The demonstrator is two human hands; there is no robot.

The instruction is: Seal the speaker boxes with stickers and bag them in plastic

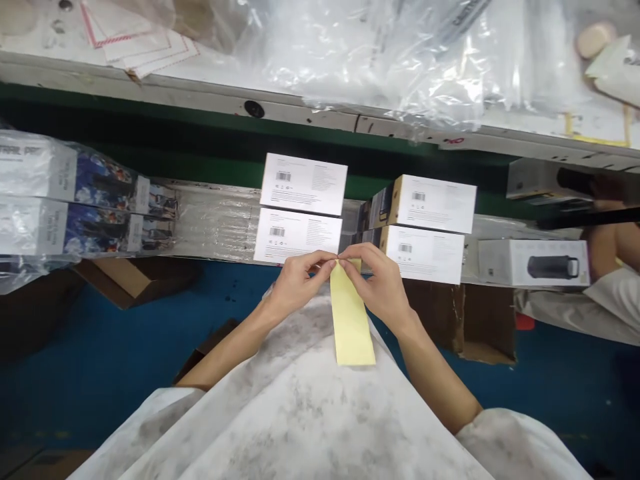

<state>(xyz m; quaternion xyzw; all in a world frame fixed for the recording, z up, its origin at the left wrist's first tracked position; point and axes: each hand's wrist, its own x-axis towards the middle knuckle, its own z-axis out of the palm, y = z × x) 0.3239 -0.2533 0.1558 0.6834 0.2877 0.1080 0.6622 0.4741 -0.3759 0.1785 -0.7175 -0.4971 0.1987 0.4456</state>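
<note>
A long pale-yellow paper strip [353, 320] hangs in front of the stained white apron. My left hand [303, 280] and my right hand [380, 283] pinch its top end, thumb against forefinger, with the fingertips meeting. The strip's lower end dangles free. Just beyond my hands stand two white boxes [303, 183] in a pair, their printed barcode sides facing up. To the right sits another pair of white boxes [435, 203], printed the same way; the nearer one is close to my right hand. Whatever is between the fingertips besides the paper is hidden.
Plastic-wrapped boxes [35, 167] lie at the left on the narrow line. Clear plastic bags [390, 53] cover the shelf above. At the right, a person's arm [603, 243] is near a box with a speaker-like picture [535, 262]. Open cartons [487, 323] stand below.
</note>
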